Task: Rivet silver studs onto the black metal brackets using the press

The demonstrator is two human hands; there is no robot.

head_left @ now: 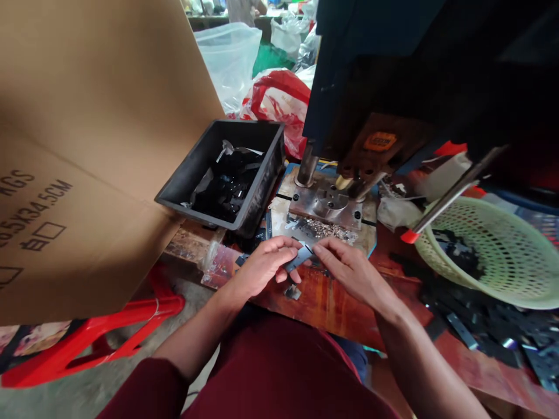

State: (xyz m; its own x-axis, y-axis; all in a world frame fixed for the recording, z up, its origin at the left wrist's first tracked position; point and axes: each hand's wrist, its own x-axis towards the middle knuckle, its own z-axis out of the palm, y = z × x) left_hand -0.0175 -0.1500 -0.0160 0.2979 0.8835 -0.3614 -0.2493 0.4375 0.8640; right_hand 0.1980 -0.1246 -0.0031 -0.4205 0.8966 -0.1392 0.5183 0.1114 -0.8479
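Between my two hands, over the front edge of the press base, is a small flat bluish-grey plate. My left hand is closed on its left side, thumb on top and fingers beneath. The fingertips of my right hand pinch the plate's upper right end. Just beyond my hands stands the press's metal die block, with small shiny scraps heaped along its front. A small loose metallic piece lies on the red-brown table below my hands.
A black bin of dark parts stands left of the press. To the right are a pale green basket and a pile of dark plates. A large cardboard box blocks the left; a red stool is below it. The press head hangs overhead.
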